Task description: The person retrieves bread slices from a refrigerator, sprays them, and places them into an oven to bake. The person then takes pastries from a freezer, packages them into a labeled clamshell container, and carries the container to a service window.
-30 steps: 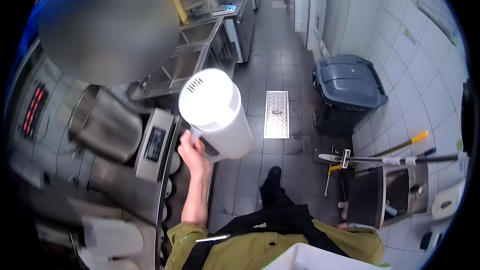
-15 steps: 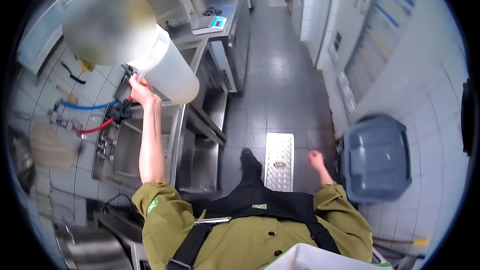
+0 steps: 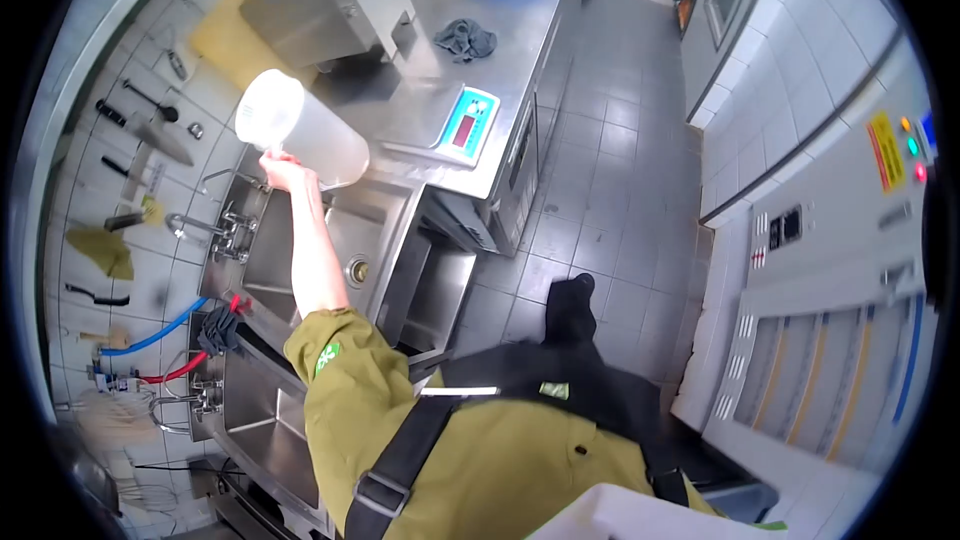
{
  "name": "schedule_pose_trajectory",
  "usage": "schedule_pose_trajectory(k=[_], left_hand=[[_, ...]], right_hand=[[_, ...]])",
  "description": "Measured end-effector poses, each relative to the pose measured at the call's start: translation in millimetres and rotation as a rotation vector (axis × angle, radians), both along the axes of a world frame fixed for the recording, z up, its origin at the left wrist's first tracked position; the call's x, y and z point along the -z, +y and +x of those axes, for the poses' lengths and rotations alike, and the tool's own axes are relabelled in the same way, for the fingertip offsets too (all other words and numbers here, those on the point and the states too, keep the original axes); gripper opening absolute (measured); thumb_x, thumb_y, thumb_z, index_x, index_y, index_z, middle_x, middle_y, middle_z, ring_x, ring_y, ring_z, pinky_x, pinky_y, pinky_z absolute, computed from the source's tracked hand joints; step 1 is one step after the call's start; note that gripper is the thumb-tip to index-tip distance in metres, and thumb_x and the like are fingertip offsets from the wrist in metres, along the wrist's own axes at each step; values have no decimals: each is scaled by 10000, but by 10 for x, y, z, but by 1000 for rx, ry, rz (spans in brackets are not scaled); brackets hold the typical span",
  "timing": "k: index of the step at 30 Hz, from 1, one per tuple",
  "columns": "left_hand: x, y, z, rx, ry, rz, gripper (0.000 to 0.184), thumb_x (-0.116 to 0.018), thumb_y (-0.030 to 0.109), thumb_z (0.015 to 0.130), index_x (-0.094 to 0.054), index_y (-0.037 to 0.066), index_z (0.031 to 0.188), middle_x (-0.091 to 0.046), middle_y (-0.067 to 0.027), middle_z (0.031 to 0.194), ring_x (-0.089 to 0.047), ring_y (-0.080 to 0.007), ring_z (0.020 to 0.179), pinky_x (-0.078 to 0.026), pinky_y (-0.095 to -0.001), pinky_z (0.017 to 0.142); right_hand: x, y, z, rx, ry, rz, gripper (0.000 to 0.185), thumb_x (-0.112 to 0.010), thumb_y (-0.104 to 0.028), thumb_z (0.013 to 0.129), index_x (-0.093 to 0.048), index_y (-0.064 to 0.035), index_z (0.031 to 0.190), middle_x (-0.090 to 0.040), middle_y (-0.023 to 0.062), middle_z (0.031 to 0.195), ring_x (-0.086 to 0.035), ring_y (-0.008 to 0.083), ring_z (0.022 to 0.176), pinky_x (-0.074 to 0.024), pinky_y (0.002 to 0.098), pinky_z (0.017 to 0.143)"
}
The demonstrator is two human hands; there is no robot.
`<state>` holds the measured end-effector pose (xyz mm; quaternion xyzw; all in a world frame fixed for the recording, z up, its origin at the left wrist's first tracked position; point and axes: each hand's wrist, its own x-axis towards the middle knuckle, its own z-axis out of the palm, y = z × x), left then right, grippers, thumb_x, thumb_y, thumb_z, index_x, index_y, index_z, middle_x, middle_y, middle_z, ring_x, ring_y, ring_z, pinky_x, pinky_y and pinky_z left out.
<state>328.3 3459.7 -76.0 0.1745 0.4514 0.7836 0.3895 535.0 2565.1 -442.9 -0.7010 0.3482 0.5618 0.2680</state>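
My left hand point(image 3: 287, 172) is closed at the side of a tall, translucent white plastic jug point(image 3: 332, 148), near its rim, where the handle would be. The jug leans to one side, its round open top toward the tiled wall. It hangs over the far edge of a steel sink basin point(image 3: 365, 225), close to the steel counter. Whether it touches anything below cannot be made out. My left arm reaches out straight, and my right hand is out of view.
On the counter point(image 3: 525, 0) stand a scale point(image 3: 470, 127) with a blue panel and a dark crumpled cloth point(image 3: 465, 39). Taps point(image 3: 235, 230) and knives point(image 3: 150, 130) line the left wall. A second basin point(image 3: 275, 420) sits nearer me; a control cabinet point(image 3: 800, 240) stands right.
I have moved forward along the sinks, and the jug has come over the farther basin beside the counter. My right hand has left the view.
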Motion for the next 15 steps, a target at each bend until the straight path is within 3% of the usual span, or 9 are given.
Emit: schedule_pose_trajectory(k=[5,7,9,10,11,12,13,14,15], left_hand=[[505,995,248,-219,33,-15,252,-515,220,706,-370,119,527,-373,4,489,-355,-129,429,-260,-289,410],[742,1286,388,-366,59,-30,198,-528,239,718,-475,85,606,-425,-14,572,-400,-143,502,-325,-283,456],[883,1438,432,-380,265,-96,243,-481,296,791,-500,54,780,-466,-40,693,-447,-165,619,-372,-313,551],[1144,1672,263,-379,346,-13,295,-472,332,813,-527,42,827,-504,-55,734,-486,-184,677,-403,-320,601],[1052,1633,461,-330,330,-22,351,-464,361,825,-547,30,905,-545,-76,824,-516,-212,763,-427,-348,671],[1035,1600,570,-378,369,-73,314,-496,294,809,-548,15,943,-551,-85,828,-513,-202,737,-425,-333,663],[1112,1678,470,-366,507,-137,421,-448,367,836,-526,-8,1009,-550,-100,904,-517,-220,842,-427,-373,749],[817,1529,752,-352,551,-227,361,-423,299,877,-532,-24,996,-548,-117,904,-523,-214,822,-433,-345,755],[691,1552,1051,-407,641,-267,351,-417,283,880,-531,-26,1001,-550,-119,916,-528,-215,828,-436,-341,761]], right_hand=[[-8,1712,2539,-321,-280,50,230,-487,-216,777,-567,-31,666,-566,115,618,-563,227,559,-443,376,507],[8,2783,3874,-622,-519,33,224,-501,-215,769,-581,-24,685,-579,120,635,-568,227,571,-445,369,518],[-135,4254,5117,-804,-844,106,221,-516,-215,761,-596,-17,704,-592,125,652,-574,227,582,-446,363,528],[-146,5040,5794,-912,-1142,251,260,-471,-202,772,-578,34,756,-587,189,682,-598,304,660,-467,383,607],[-439,5849,6273,-824,-1279,353,254,-460,-196,776,-571,30,741,-584,196,686,-599,292,633,-471,376,612],[-666,6467,6689,-688,-1250,580,204,-452,-154,835,-561,6,772,-559,107,575,-539,208,488,-435,329,480],[-719,6973,7101,-461,-1190,506,227,-437,-165,826,-565,8,754,-580,143,638,-574,242,559,-460,354,543],[-773,7277,7463,-249,-1114,424,250,-422,-175,817,-569,11,737,-601,178,700,-609,276,629,-485,378,607],[-716,7403,7765,-500,-1027,331,258,-421,-179,824,-579,4,733,-605,174,703,-608,285,622,-489,380,601]])
